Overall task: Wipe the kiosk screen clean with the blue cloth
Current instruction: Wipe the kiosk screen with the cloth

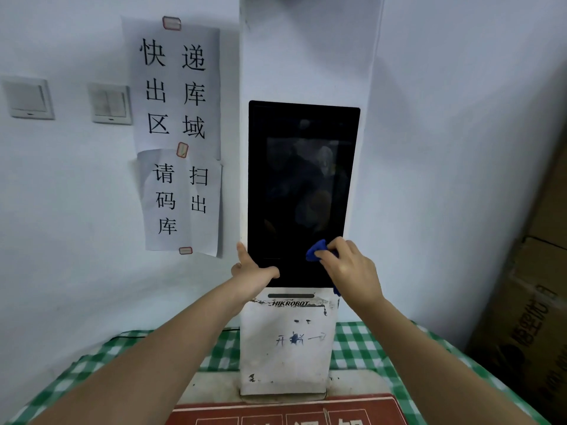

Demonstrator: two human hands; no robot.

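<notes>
A: Pale wall (460, 118) behind, green checked tablecloth (362, 342) underneath, white kiosk (285, 348) standing on it. Paper signs (181, 133) taped up on the left, two wall switches (70, 99) further left, cardboard boxes (527, 302) at the right edge.

B: Where's the cloth?

A: Blue cloth (317, 250) is bunched up in the right hand (349, 268), fingers curled tight around it, pressed on the lower right part of the kiosk screen (300, 191). A bit of blue pokes out below the hand too.

B: Left hand?

A: Left hand (253, 271) sits at the screen's bottom left corner, thumb lying on the black glass, fingers around the side edge. Holds nothing loose. Looks like bracing, so the tall kiosk doesn't rock while the other hand rubs.

B: Why wadded, not flat?

A: Probably more pressure on a small spot. Smudgy reflections show mid-screen, hard to say if that's dirt.

B: Progress?

A: Can't judge well. Cloth is low down, most of the screen sits above it.
</notes>
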